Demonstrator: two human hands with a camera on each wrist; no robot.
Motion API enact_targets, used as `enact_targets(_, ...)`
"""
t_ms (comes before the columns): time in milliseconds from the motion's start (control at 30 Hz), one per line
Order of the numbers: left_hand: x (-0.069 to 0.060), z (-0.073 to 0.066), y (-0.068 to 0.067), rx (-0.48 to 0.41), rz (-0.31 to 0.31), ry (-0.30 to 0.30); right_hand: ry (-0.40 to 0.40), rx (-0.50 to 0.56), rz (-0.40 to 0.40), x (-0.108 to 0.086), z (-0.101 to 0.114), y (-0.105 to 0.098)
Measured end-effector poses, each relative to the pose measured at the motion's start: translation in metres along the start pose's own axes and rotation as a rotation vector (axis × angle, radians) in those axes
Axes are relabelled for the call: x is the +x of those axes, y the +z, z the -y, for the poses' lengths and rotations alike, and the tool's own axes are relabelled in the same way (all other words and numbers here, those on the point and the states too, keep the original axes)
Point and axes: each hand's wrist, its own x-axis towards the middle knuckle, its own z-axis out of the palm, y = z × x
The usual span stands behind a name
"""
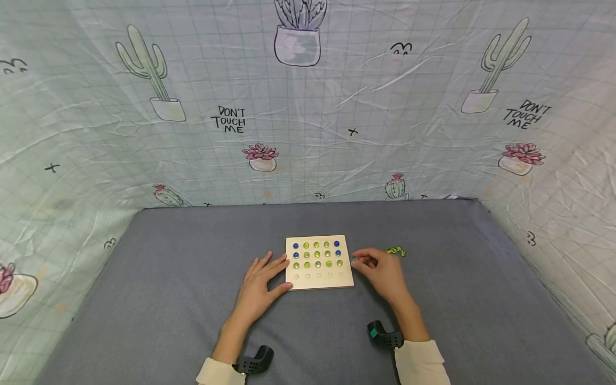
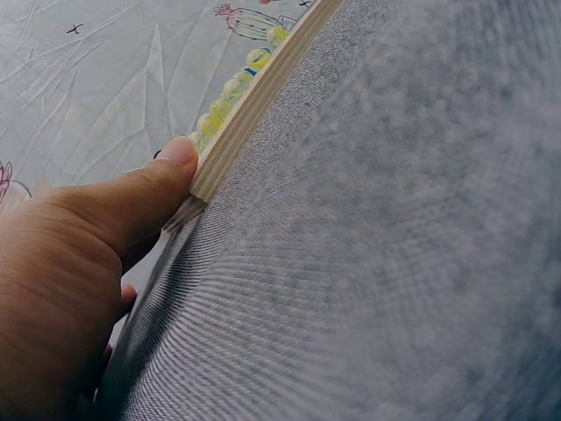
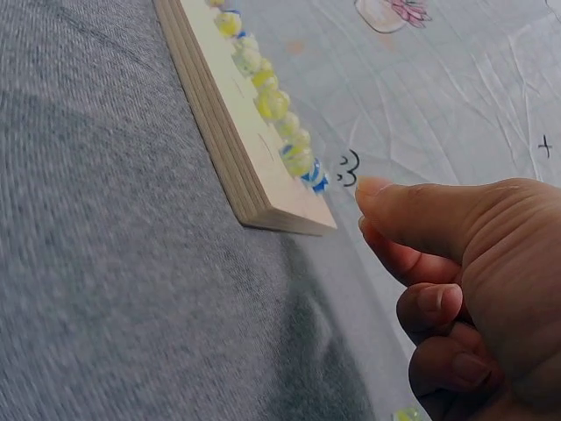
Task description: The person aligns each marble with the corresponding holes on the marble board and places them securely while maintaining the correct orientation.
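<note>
A pale wooden board (image 1: 320, 283) lies on the grey cloth. Blue marbles (image 1: 295, 246) and yellow-green marbles (image 1: 317, 254) sit in its three far rows; the near row shows bare round hollows. My left hand (image 1: 257, 291) is spread at the board's left side, its thumb (image 2: 180, 153) touching the near-left corner. Just off the right edge, my right hand (image 1: 385, 271) pinches a small green marble (image 1: 354, 259) between thumb and forefinger. In the right wrist view the thumb and finger (image 3: 377, 193) hide that marble, and the other fingers are curled.
Several loose yellow-green marbles (image 1: 397, 250) lie behind my right hand. Grey cloth (image 1: 192, 267) covers the table. A printed cactus curtain (image 1: 308, 107) hangs behind it and along both sides. Each wrist wears a black camera band (image 1: 255, 361).
</note>
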Motion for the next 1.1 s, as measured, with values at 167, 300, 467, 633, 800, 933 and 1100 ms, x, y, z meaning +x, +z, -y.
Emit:
enact_targets(167,-0.001,0.0,0.002,0.001,-0.001,-0.008,-0.005,0.011,0.001,-0.001,0.002,0.003)
enact_targets(300,-0.002,0.001,0.003,0.01,-0.011,0.0,-0.017,0.016,0.005,-0.002,0.005,0.005)
enact_targets(467,-0.002,0.001,0.003,0.003,-0.017,0.01,-0.03,0.025,0.025,-0.001,0.009,0.011)
enact_targets(633,-0.001,0.001,0.002,-0.001,0.005,-0.007,-0.062,0.017,0.033,0.0,0.013,0.018)
enact_targets(800,0.0,0.001,0.001,-0.001,0.02,-0.017,-0.089,0.013,0.033,0.0,0.02,0.026)
enact_targets(933,0.001,0.0,0.0,-0.004,0.016,-0.013,-0.123,0.018,0.031,0.0,0.024,0.033)
enact_targets(1100,0.001,0.0,0.0,0.002,0.009,-0.012,-0.159,0.007,0.049,0.0,0.03,0.041)
